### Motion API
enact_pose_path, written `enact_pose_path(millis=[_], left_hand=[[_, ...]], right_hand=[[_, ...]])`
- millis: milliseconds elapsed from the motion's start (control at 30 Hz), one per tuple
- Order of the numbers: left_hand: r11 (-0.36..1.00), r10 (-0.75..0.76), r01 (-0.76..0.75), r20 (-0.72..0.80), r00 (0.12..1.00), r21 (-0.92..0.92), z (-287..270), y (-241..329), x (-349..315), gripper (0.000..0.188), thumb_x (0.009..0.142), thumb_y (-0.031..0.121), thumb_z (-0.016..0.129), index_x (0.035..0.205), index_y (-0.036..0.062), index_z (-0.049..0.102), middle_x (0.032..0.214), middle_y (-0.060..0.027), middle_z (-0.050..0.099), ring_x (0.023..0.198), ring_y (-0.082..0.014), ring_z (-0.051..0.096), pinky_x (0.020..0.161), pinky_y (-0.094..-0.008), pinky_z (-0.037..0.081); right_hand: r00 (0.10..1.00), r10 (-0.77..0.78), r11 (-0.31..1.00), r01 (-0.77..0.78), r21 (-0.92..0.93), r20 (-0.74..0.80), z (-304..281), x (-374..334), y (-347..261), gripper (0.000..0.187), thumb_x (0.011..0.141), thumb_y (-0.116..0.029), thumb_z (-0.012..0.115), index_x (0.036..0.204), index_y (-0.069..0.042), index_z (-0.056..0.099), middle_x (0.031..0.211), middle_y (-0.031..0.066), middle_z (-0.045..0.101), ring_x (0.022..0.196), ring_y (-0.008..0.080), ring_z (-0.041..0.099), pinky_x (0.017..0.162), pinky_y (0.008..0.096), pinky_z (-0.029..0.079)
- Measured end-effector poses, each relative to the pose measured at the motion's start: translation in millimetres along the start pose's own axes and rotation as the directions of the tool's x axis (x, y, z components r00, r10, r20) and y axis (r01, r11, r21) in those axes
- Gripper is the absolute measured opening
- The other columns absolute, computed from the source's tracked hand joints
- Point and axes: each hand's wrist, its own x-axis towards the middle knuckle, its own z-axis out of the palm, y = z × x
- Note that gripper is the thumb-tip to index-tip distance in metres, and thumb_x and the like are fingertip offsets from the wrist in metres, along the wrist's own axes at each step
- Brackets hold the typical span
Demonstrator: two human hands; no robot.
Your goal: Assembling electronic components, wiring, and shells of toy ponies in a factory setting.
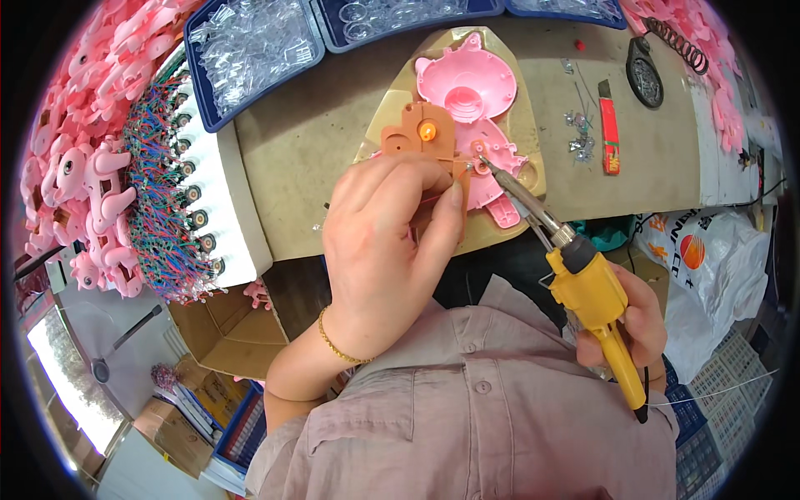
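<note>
My right hand (637, 321) is wrapped around a yellow soldering gun (583, 287), its metal tip slanting up and left. That tip reaches a small spot beside an orange-brown plastic part (433, 121) with a bright orange round piece on it. My left hand (379, 237) is closed, thumb and forefinger pinched at the lower edge of this part, where a thin red wire shows; the other fingers cover some of it. Underneath lies a pink plastic toy shell (467, 79), bowl-shaped at its far end, set in a tan fixture (531, 108) on the table.
Blue trays (212, 117) of transparent plastic parts line the far edge. Left are a white holder (237, 200) with bundled wires and heaped pink toy bodies (104, 187). To the right lie a red cutter knife (610, 129), metal bits (581, 137), a black oval tool (643, 73) and a plastic bag (708, 267).
</note>
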Motion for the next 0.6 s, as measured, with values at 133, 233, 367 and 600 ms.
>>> enact_pose_path(millis=[133, 233, 367, 600], left_hand=[[0.999, 0.026, -0.027, -0.012, 1.0, -0.028, -1.5, 3.9, 1.9, 0.008, 0.076, 0.004, 0.066, 0.078, 0.0045, 0.059, 0.075, -0.0055, 0.059, 0.07, -0.0238, 0.055, 0.069, -0.0331, 0.043], [1.0, -0.014, 0.014, 0.021, 1.0, -0.004, -3.6, 15.2, 5.7, 0.007, 0.077, 0.006, 0.066, 0.08, 0.0052, 0.06, 0.078, -0.0074, 0.06, 0.072, -0.0261, 0.057, 0.069, -0.0347, 0.043], [0.988, -0.117, 0.105, 0.107, 0.987, 0.109, -18.5, 15.0, -7.7, 0.009, 0.076, 0.005, 0.067, 0.083, 0.0038, 0.061, 0.085, -0.0086, 0.062, 0.079, -0.0261, 0.056, 0.074, -0.0346, 0.043], [0.992, -0.129, 0.129, -0.135, 0.982, -0.003, -51.1, -9.1, 8.2, 0.01, 0.084, 0.001, 0.06, 0.093, -0.003, 0.061, 0.094, -0.0124, 0.061, 0.092, -0.0239, 0.059, 0.084, -0.0324, 0.044]], right_hand=[[0.929, -0.37, 0.904, 0.356, -0.237, -0.015, -6.5, -5.6, 2.8, 0.057, 0.085, -0.021, 0.064, 0.131, 0.0, 0.037, 0.112, 0.0192, 0.057, 0.1, 0.0276, 0.057, 0.087, 0.037, 0.044], [0.762, -0.645, 0.631, 0.571, -0.526, 0.054, -18.7, -10.2, 11.7, 0.061, 0.087, -0.025, 0.067, 0.133, -0.005, 0.032, 0.125, 0.0228, 0.051, 0.116, 0.0307, 0.052, 0.099, 0.043, 0.041], [0.49, -0.589, 0.808, 0.344, -0.478, -0.643, -73.6, -10.1, -31.4, 0.049, 0.08, -0.014, 0.059, 0.124, 0.001, 0.044, 0.117, 0.018, 0.056, 0.098, 0.0227, 0.058, 0.079, 0.0333, 0.048], [0.567, -0.725, 0.605, 0.254, -0.755, -0.39, -146.6, 31.6, -84.3, 0.04, 0.085, -0.005, 0.062, 0.123, 0.001, 0.051, 0.113, 0.0114, 0.06, 0.098, 0.0174, 0.059, 0.082, 0.0296, 0.048]])
